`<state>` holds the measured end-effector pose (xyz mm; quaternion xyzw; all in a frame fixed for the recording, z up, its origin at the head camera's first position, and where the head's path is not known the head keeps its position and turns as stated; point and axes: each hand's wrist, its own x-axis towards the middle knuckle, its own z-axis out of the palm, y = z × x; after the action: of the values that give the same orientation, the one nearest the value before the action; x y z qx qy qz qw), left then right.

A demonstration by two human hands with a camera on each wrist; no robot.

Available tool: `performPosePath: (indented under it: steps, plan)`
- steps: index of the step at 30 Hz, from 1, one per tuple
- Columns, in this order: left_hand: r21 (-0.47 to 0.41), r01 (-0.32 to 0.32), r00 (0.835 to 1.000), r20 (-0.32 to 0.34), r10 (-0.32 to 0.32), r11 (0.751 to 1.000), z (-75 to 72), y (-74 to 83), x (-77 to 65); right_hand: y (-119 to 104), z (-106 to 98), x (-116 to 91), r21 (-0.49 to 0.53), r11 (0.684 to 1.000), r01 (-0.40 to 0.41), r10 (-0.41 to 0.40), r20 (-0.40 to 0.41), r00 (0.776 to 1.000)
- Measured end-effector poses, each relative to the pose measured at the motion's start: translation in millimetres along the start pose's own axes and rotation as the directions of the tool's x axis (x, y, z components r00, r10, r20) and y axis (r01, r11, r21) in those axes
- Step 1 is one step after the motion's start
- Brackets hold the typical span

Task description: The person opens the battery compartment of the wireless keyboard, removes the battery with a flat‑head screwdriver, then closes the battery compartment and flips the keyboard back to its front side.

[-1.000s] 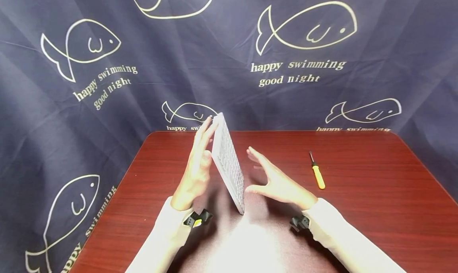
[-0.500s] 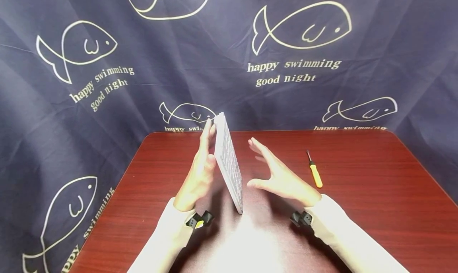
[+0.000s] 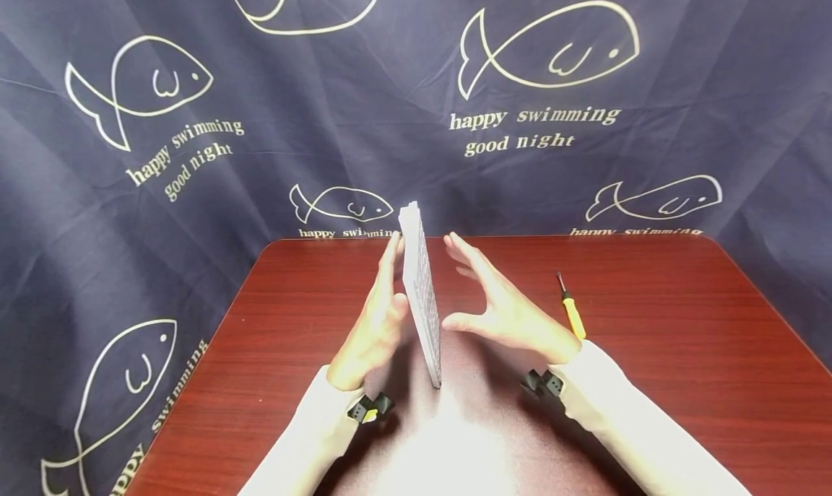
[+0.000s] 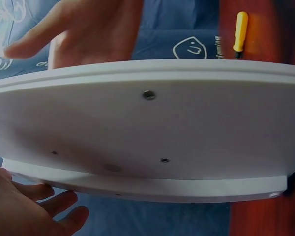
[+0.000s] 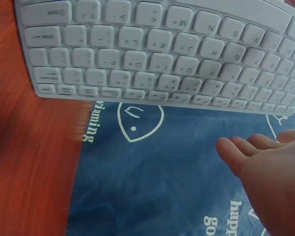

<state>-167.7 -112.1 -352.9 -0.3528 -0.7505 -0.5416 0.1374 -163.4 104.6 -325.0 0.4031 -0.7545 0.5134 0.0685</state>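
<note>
A white keyboard [image 3: 422, 301] stands on one short end on the table, leaning slightly left at its top, its keys facing right. Behind it, my left hand [image 3: 375, 319] supports the back with outstretched fingers. Small screws dot the keyboard's underside [image 4: 211, 123] in the left wrist view, where my left fingertips [image 4: 59, 201] lie along its thicker edge. On the key side, my right hand [image 3: 510, 312] is held apart from it, thumb and fingers spread. The right wrist view shows the rows of white keys [image 5: 137, 59] above that open hand.
A screwdriver [image 3: 573, 315] with a yellow handle lies on the right of the reddish-brown wooden table [image 3: 663, 323]. A dark blue curtain [image 3: 403, 106] printed with fish hangs behind the table. A bright glare falls on the near middle of the tabletop.
The keyboard's top has swung rightward, making it more upright. My left hand has moved right along with it. The right hand has shifted slightly forward, still apart from the keys.
</note>
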Motion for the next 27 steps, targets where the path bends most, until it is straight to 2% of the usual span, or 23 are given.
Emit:
performPosePath:
  steps: [7, 11, 15, 20, 27]
  plan:
    - [0.042, -0.011, 1.000, 0.006, 0.011, 0.999, 6.3, -3.1, -1.7, -7.1, -1.3, 12.5, -0.021, 0.998, 0.052, -0.052, -0.006, 0.999]
    - [0.058, -0.019, 1.000, 0.013, 0.018, 0.998, 8.3, -4.2, -2.5, -11.3, -3.6, 17.7, 0.001, 0.998, 0.063, -0.063, -0.005, 0.998]
    - [0.101, -0.022, 1.000, 0.020, 0.020, 0.995, 10.0, -5.0, -3.7, -14.9, -6.6, 24.1, 0.017, 0.994, 0.110, -0.110, -0.014, 0.994]
    - [0.175, -0.005, 0.999, 0.035, -0.002, 0.984, 13.1, -6.7, -5.7, -18.6, -9.4, 28.6, 0.027, 0.990, 0.142, -0.141, -0.020, 0.990]
    - [0.210, 0.036, 0.996, 0.077, -0.053, 0.977, 19.6, -11.7, -10.0, -16.5, -16.0, 28.1, 0.041, 0.988, 0.151, -0.150, -0.030, 0.988]
